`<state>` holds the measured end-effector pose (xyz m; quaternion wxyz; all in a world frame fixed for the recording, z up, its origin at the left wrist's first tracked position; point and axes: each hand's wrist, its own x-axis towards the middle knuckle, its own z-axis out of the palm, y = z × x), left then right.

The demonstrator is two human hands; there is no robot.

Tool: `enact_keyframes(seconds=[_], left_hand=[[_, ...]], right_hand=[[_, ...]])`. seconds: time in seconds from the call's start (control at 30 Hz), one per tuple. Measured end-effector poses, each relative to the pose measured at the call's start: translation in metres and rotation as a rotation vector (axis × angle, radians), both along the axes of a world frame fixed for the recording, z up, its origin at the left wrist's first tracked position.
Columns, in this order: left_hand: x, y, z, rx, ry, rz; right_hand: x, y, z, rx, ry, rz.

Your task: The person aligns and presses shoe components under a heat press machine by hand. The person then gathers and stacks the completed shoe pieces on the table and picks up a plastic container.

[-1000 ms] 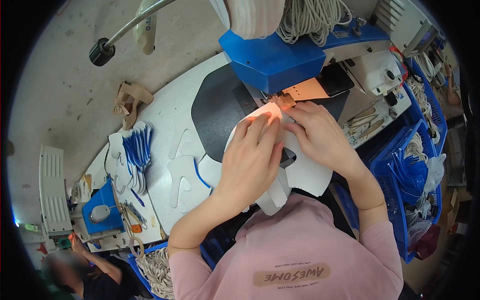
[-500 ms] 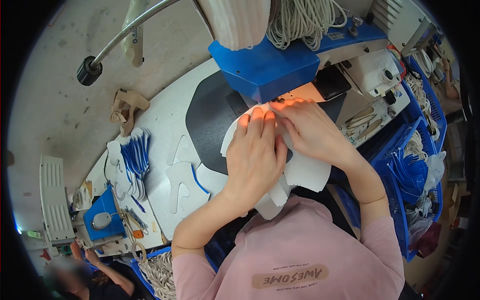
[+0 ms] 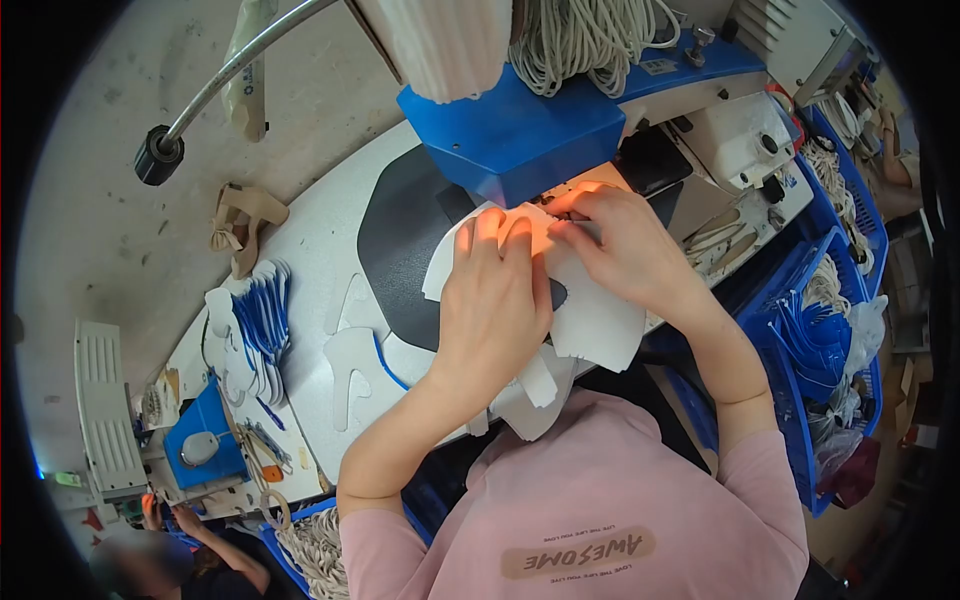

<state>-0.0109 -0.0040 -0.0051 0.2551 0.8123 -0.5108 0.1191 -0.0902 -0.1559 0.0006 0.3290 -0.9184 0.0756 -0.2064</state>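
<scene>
1. Lying under your hands, the broad, curved, matte white sheet piece (image 3: 598, 322) has a smooth outer edge at left and a wide flap at right, its far end glowing orange under the lamp light.
2. It sits partly on the dark grey, angular flat plate (image 3: 395, 255), with its far edge just below the blue, faceted machine head (image 3: 515, 140); the flap reaches past the plate toward your pink printed shirt (image 3: 600, 480).
3. Your left hand (image 3: 492, 300) lies palm down, fingers extended and slightly parted, pressing on the white piece rather than gripping it.
4. Your right hand (image 3: 625, 250) has bent fingers at the far right edge of the piece, with a small opening between thumb and index; whether they pinch the edge cannot be told.
5. Near you, a narrow white strip (image 3: 537, 380) lies over a rounded white layer (image 3: 530, 412). To the left, forked white flat cutouts (image 3: 350, 352) lie on the pale worktable (image 3: 310, 300), near a fanned stack of blue-and-white pieces (image 3: 262, 325).
6. Compared with half a second ago, your right fingers are more bent, with a clearer gap at the thumb, while your left hand keeps nearly the same flat pose.
7. The strip now shows more separately from the layer beneath it, and the whole view has shifted slightly.
</scene>
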Motion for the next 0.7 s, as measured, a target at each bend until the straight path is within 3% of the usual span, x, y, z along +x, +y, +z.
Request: enact_keyframes(seconds=[0.17,0.27,0.53,0.7], left_hand=[[0.01,0.003,0.007,0.013,0.031,-0.02],[0.018,0.003,0.015,0.146,0.032,-0.047],[0.036,0.0,0.014,0.09,-0.094,-0.077],[0.068,-0.005,0.007,0.008,-0.072,-0.157]], right_hand=[[-0.004,-0.006,-0.004,-0.014,-0.122,-0.039],[-0.003,-0.007,-0.01,-0.011,-0.203,-0.052],[0.0,0.002,-0.017,0.033,-0.247,0.004],[0.0,0.004,-0.021,-0.216,-0.196,0.088]])
